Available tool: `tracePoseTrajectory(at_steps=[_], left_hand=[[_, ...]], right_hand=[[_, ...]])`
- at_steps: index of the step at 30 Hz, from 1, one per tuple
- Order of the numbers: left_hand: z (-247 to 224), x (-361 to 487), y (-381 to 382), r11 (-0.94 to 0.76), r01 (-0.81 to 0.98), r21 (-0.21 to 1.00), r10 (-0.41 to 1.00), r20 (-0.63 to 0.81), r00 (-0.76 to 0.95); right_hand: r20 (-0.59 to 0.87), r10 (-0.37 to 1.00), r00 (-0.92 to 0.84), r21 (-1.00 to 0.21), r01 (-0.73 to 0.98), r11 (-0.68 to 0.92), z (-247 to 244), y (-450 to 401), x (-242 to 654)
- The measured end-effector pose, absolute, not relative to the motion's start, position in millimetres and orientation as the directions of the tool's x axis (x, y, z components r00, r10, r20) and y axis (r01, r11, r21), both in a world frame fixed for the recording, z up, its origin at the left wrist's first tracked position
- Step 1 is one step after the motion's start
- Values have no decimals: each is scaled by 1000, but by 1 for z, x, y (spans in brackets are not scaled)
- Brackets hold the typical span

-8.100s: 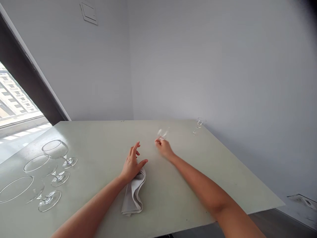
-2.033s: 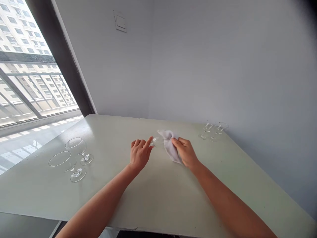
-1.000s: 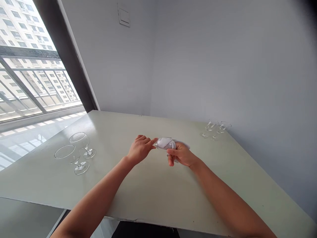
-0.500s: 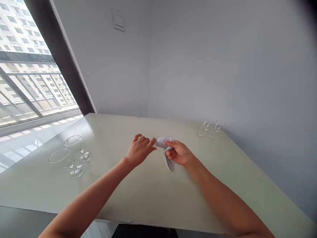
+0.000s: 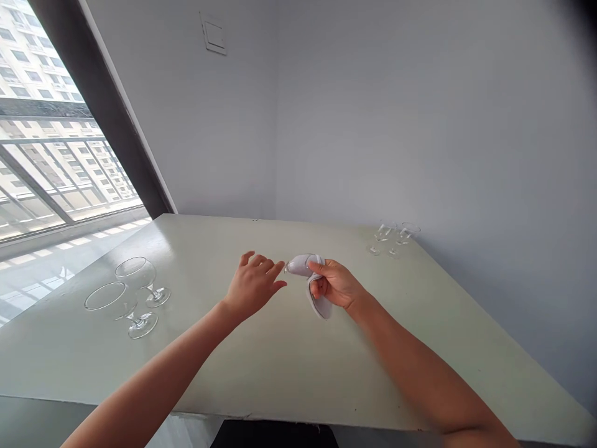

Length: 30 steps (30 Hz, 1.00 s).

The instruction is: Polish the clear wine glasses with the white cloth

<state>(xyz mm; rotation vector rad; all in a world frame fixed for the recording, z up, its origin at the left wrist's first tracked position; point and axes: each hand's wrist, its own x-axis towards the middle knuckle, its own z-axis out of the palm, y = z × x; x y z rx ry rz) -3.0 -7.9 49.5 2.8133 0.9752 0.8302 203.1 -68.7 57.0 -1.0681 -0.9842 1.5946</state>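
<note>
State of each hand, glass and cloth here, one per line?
Held glass: on its side.
Cloth: bunched, apparently partly inside held glass.
Right hand: closed on cloth.
Left hand: open, contact unclear.
Near left glass: upright.
Far left glass: upright.
Inner right glass: upright.
Outer right glass: upright.

Mid-frame, 1 clear glass (image 5: 298, 264) is tipped sideways, narrow end left; 1 pale cloth (image 5: 320, 307) shows through its bowl and droops below.

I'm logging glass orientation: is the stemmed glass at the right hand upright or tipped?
Tipped: the stemmed glass lies sideways, its bowl end at the right hand, its narrow end toward the left hand.
</note>
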Motion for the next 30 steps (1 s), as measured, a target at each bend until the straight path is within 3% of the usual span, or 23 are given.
tracePoseTrajectory(at_steps=[2,5,8,11,14,17,20,24,27,30], left_hand=[[45,-2,-6,-824,566,27,474,581,661],[43,-4,1,-845,533,41,455,579,677],[49,-9,7,-846,451,284,533,448,718],[61,-16,12,-694,367,620,567,156,809],[66,-20,22,-467,306,830,371,-130,920],[59,-21,35,-284,296,912,157,-260,953],[44,-14,46,-103,295,950,123,-283,951],[28,2,53,-1,226,974,252,-219,943],[24,16,58,-7,174,985,364,-159,918],[21,27,62,-10,148,989,408,-131,904]], right_hand=[[-194,969,-153,-915,-328,-235,55,-69,200],[-121,958,-261,-955,-233,-185,61,-76,198],[-85,912,-402,-996,22,-83,69,-84,202],[-159,853,-497,-951,309,3,73,-88,208],[-234,804,-546,-852,514,100,71,-88,209],[-201,811,-550,-740,628,243,68,-88,208],[-74,872,-483,-617,710,341,67,-85,211],[94,919,-382,-547,752,369,66,-72,226],[202,930,-307,-567,738,367,61,-60,240],[247,939,-238,-672,657,343,53,-49,255]])
